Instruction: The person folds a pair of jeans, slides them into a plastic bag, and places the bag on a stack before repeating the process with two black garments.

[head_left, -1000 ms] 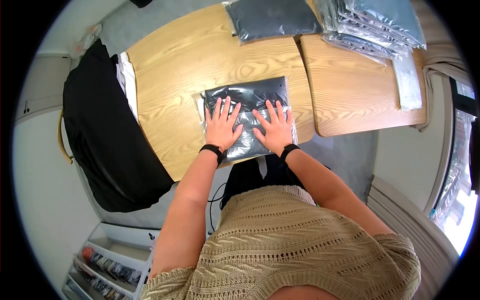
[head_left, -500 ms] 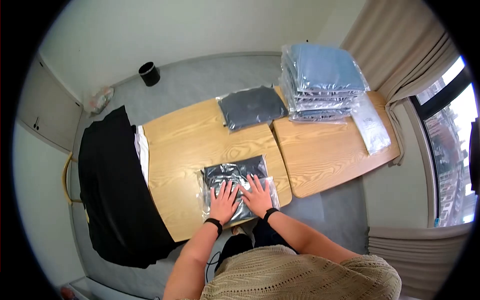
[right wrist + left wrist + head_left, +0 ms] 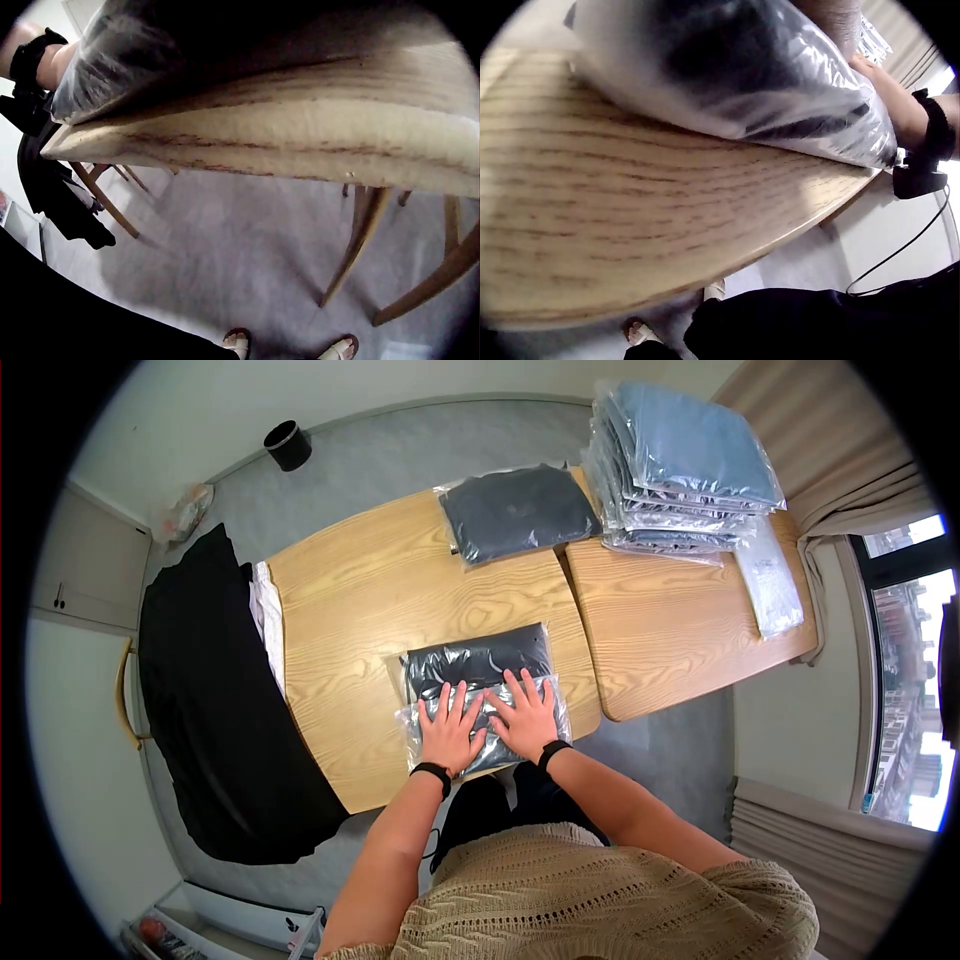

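Observation:
A dark folded garment in a clear plastic bag (image 3: 480, 657) lies at the table's near edge. Its lower part is covered by a clear, shiny fold of the plastic. My left hand (image 3: 450, 734) rests on the left half of this fold with the fingers straight and spread. Beside it my right hand (image 3: 525, 720) lies flat on the right half, thumb toward the left hand. In the left wrist view the bag's side (image 3: 780, 90) bulges above the wood. The right wrist view has the bag's corner (image 3: 105, 75) by the tabletop edge; my right fingers are hidden there.
Another bagged dark garment (image 3: 520, 510) lies at the table's far side. A tall stack of bagged garments (image 3: 690, 455) stands at the back right, beside a flat pack of clear bags (image 3: 768, 580). Black cloth (image 3: 225, 710) is heaped at the left, next to white fabric (image 3: 268, 620).
My two hands have come closer together on the bag, still flat. The head view tilted up, then partly back down. The bagged garment stays at the table's near edge.

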`<state>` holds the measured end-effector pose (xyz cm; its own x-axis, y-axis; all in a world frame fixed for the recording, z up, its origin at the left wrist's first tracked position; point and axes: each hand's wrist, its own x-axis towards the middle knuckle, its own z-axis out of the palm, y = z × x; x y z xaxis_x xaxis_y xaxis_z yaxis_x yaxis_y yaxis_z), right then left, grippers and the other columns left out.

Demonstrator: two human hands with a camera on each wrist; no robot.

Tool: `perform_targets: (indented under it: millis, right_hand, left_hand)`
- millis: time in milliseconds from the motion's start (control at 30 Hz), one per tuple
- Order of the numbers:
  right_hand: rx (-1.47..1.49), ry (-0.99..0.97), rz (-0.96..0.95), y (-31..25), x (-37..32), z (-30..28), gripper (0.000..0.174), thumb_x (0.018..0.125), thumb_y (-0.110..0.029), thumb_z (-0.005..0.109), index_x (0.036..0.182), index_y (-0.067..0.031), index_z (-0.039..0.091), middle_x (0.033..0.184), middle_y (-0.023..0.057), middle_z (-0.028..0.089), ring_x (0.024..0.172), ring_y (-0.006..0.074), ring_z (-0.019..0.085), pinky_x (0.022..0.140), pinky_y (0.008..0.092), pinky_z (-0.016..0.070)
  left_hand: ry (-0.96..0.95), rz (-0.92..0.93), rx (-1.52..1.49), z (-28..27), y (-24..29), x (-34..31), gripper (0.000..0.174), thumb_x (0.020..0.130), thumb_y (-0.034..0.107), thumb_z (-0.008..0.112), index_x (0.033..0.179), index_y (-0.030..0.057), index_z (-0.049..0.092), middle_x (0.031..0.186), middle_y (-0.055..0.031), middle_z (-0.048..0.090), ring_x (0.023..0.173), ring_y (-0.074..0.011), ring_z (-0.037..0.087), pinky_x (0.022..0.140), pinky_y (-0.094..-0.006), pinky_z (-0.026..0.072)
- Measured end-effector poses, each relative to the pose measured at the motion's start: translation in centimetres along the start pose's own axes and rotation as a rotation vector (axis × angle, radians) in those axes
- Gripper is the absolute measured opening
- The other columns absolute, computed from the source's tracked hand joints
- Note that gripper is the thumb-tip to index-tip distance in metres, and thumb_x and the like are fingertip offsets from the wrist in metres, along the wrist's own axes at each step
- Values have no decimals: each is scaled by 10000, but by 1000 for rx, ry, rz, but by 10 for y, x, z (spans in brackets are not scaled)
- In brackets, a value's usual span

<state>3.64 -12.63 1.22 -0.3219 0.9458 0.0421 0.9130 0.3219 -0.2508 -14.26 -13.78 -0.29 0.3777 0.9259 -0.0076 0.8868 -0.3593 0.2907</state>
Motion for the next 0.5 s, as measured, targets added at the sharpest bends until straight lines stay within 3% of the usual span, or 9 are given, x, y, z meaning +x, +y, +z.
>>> perform_targets:
  millis: [167,267,333,367,433,500]
  right_hand:
    - [49,-1,-21,1,-3,-1,549,775,-353,599,1306,-287,478,1447,108,297,1355,333,214,1039,611,166]
    - [251,-38,-15,6,-6,-14,707,683,-246,648,1353,-246,421,1459,141,257,1365,353,180,1065,591,131]
    - [167,62,-64,10,-18,-24,582,694,-139,621,1263,-178,504,1426,136,317,1344,320,251,1058,582,169]
    - [90,113,-107,16,-29,-25,519,699,-103,604,1212,-152,545,1399,132,366,1328,306,295,1056,573,188]
    - [243,92,-161,23,-60,-29,398,708,-60,585,1100,-124,604,1316,115,466,1279,284,381,1054,544,219]
    - [225,93,-159,26,-79,-28,367,706,-87,609,1069,-140,625,1262,105,517,1253,273,416,1061,515,227]
  left_hand:
    - [25,0,23,-3,2,-1,647,797,403,581,1387,245,366,1479,-63,260,1369,-292,201,1028,-641,150]
    - [11,21,-87,-11,-2,-3,645,800,359,592,1377,175,372,1475,-107,254,1362,-329,200,1045,-617,139]
    - [14,62,-172,-26,-5,-11,645,793,279,624,1367,133,368,1461,-129,260,1359,-346,198,1059,-583,157]
    - [37,139,-39,-24,-11,-20,598,791,247,623,1334,121,407,1406,-119,342,1327,-316,271,1060,-542,205]
    - [72,256,-4,-21,-16,-46,546,772,245,631,1270,95,464,1321,-88,436,1279,-263,353,1049,-479,260]
    - [-39,185,-54,-21,-16,-74,554,764,274,642,1261,97,475,1298,-82,459,1259,-245,376,1049,-447,269]
